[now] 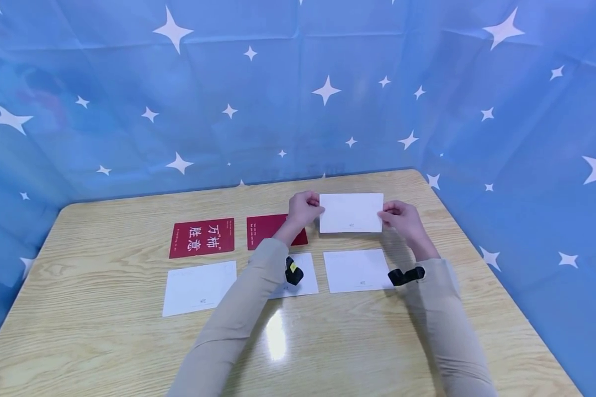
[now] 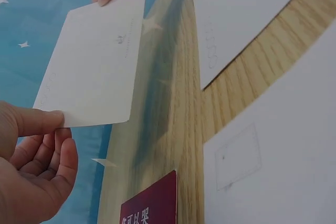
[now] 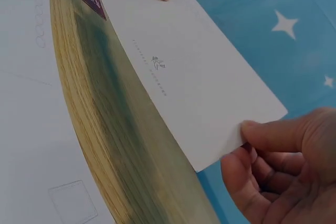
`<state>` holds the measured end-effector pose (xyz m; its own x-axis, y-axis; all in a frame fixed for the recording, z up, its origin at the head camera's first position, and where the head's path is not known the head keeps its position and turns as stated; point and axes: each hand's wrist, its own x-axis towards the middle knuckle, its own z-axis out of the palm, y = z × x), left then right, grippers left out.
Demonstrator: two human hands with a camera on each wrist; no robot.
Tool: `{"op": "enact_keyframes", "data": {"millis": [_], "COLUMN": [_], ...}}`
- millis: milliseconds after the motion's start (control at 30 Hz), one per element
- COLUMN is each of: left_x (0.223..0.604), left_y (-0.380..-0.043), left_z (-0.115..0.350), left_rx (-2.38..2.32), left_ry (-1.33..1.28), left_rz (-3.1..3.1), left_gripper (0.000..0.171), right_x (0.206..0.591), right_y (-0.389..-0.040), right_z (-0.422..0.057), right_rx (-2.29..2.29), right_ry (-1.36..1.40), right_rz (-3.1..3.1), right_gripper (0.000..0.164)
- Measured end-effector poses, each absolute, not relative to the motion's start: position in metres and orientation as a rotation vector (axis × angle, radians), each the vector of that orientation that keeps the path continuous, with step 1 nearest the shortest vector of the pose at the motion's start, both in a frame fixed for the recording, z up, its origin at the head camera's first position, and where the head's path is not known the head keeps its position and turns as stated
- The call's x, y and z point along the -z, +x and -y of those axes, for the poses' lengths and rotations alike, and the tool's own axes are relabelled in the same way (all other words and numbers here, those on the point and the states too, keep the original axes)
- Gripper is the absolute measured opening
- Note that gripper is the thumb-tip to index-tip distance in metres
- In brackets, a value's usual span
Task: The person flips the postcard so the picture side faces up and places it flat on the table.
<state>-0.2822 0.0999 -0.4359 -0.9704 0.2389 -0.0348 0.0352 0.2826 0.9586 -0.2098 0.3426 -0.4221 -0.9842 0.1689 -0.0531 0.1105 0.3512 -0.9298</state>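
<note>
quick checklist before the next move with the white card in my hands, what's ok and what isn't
1. Left hand pinches one short edge of the held card: ok.
2. Right hand pinches the opposite short edge: ok.
3. Held card raised off the table: ok.
4. Design on the held card's far side: cannot tell; only its white side shows.
5. Middle red card fully visible in the head view: not ok, partly covered by the left arm and hand.
6. Right white card lying flat: ok.
</note>
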Motion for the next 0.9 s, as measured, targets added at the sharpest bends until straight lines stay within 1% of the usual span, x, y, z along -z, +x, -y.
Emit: {"op": "enact_keyframes", "data": {"millis": [233, 433, 633, 800, 900], "left_x": [0.434, 0.433, 0.436, 0.438, 0.439], "left_y": [-0.279, -0.275, -0.272, -0.27, -0.268], "left_z": [-0.094, -0.089, -0.087, -0.087, -0.087], "left_rx": [-1.779, -1.791, -1.851, -1.859, -1.838], "left_ry": [0.306, 0.358, 0.317, 0.3, 0.316], "left_rz": [-2.302, -2.269, -2.142, -2.124, -2.162], "left_gripper": [0.011, 0.015, 0.017, 0.017, 0.018], "right_x": [0.423, 0.428, 0.433, 0.434, 0.435], "right_y": [-0.203, -0.203, -0.2, -0.198, -0.198], "right_z": [-0.345, -0.349, -0.355, -0.358, -0.358], "right_rx": [-1.731, -1.77, -1.904, -1.849, -1.922], "right_ry": [-0.192, -0.185, -0.192, -0.249, -0.252], "right_rz": [2.464, 2.367, 2.331, 2.434, 2.411], "right_gripper": [0.024, 0.025, 0.016, 0.023, 0.023]}}
